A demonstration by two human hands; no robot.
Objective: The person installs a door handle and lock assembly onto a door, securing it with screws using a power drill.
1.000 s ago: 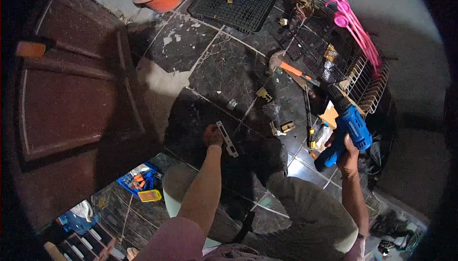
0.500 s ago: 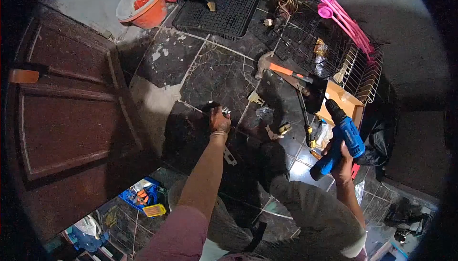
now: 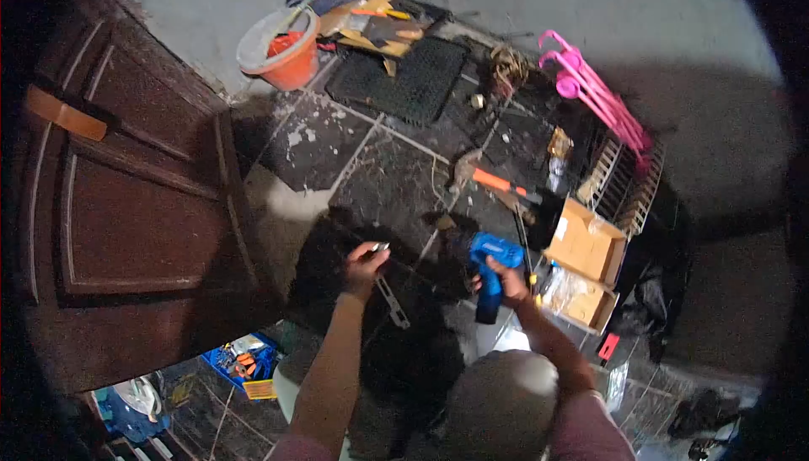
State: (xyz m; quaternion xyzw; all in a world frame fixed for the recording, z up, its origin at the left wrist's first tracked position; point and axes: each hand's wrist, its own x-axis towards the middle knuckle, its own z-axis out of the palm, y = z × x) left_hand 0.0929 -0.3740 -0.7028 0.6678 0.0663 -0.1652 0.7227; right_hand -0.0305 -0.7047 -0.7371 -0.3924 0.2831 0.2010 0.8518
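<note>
My left hand (image 3: 362,265) is raised over the dark tiled floor and pinches a small metal piece (image 3: 379,247) between its fingertips. Just below it a long metal strike plate (image 3: 392,302) lies on the floor. My right hand (image 3: 506,280) grips the handle of a blue cordless drill (image 3: 491,264), held near the middle of the view with its chuck pointing left toward the left hand. My knee (image 3: 504,402) fills the lower middle.
A dark wooden door (image 3: 126,208) stands at the left. On the floor lie a hammer with an orange handle (image 3: 484,179), open cardboard boxes (image 3: 586,246), a black mat (image 3: 400,82), an orange bucket (image 3: 282,52), pink hangers (image 3: 594,94) and wire racks (image 3: 619,183).
The left hand left the strike plate, picked a small metal piece off the floor and lifted it. The right hand brought the drill from the right in toward the left hand.
</note>
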